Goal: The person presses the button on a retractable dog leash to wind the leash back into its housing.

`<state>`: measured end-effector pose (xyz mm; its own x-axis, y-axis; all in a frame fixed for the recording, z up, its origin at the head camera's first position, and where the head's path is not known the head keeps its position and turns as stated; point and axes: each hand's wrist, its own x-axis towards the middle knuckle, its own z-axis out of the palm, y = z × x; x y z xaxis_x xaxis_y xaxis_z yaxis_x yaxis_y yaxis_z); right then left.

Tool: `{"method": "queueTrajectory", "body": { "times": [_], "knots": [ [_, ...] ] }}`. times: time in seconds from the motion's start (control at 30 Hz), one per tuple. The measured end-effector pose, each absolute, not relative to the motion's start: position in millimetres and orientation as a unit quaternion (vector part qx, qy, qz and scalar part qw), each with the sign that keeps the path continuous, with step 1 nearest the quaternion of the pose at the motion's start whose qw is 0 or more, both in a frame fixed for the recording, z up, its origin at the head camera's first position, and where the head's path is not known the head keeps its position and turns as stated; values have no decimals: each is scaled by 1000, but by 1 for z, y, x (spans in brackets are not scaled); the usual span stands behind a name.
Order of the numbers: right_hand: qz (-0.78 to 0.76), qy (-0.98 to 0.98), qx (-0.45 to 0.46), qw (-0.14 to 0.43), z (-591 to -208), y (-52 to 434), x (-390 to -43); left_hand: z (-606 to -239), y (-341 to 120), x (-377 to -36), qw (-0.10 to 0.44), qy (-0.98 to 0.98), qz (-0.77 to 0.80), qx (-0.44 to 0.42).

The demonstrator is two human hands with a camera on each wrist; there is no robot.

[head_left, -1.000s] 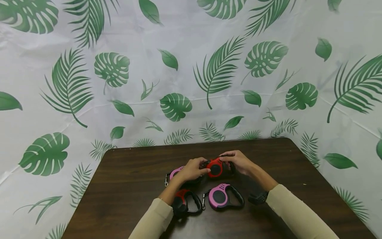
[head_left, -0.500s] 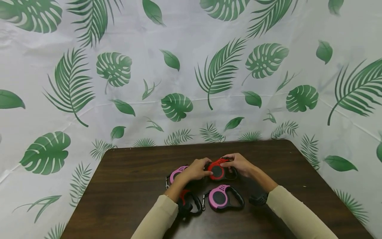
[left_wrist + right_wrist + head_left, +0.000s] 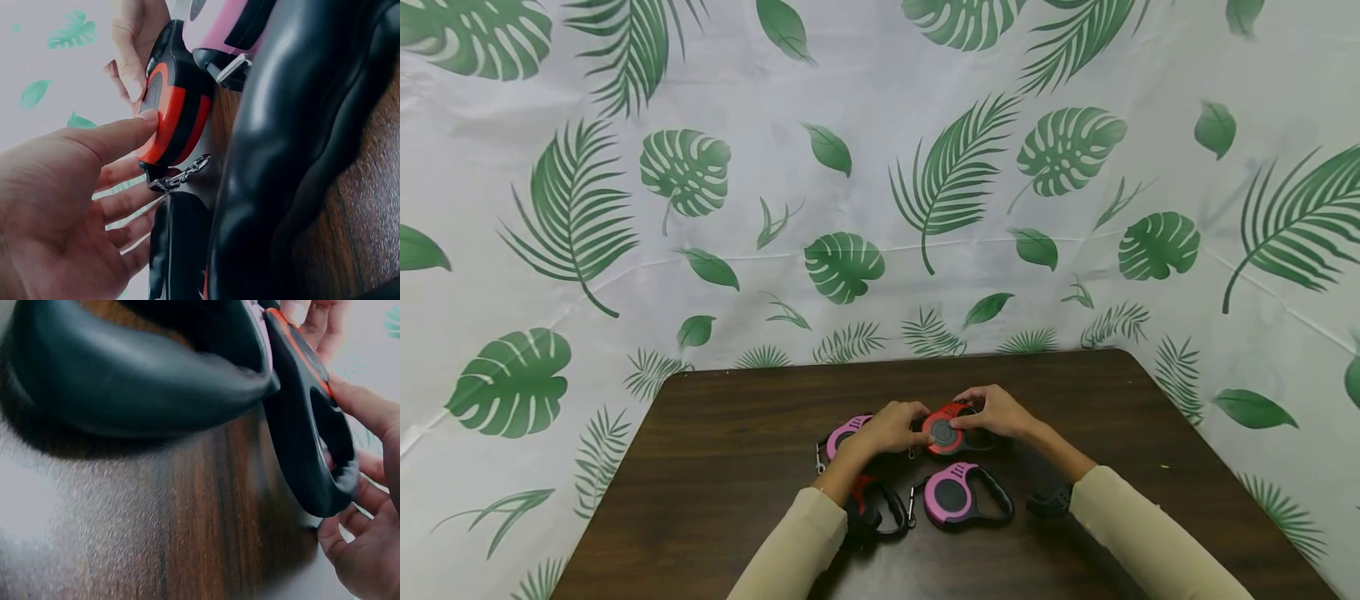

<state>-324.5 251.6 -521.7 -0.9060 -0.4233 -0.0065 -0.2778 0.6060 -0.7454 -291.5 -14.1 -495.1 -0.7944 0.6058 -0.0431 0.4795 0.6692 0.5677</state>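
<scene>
Both hands are on a red and black retractable dog leash behind the middle of the table. My left hand pinches its left side; in the left wrist view the thumb presses the red casing, and a metal clip hangs near the fingers. My right hand holds the handle side, thumb on the face; in the right wrist view the black handle loop shows beside its fingers. A pink leash lies just in front. A second red leash is partly hidden under the left forearm.
Another pink leash lies left of the left hand, partly covered by it. The dark wooden table has a far edge close to a leaf-printed white cloth. A black band is at the right wrist.
The held red leash has shifted slightly toward the front and its face has tilted. The right thumb has moved from the top onto the face. The left hand has slid slightly right.
</scene>
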Motion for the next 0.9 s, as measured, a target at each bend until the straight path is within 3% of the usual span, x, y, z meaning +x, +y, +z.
{"method": "queueTrajectory", "body": {
  "times": [0.43, 0.67, 0.9],
  "knots": [
    [-363, 908, -199, 70, -519, 254, -321, -495, -16, -292, 108, 908, 273, 301],
    [-364, 905, -212, 65, -521, 263, -321, -501, -31, -293, 61, 899, 286, 327],
    [-326, 919, -220, 23, -521, 286, -319, -493, -61, -282, 30, 911, 293, 289]
  ]
}}
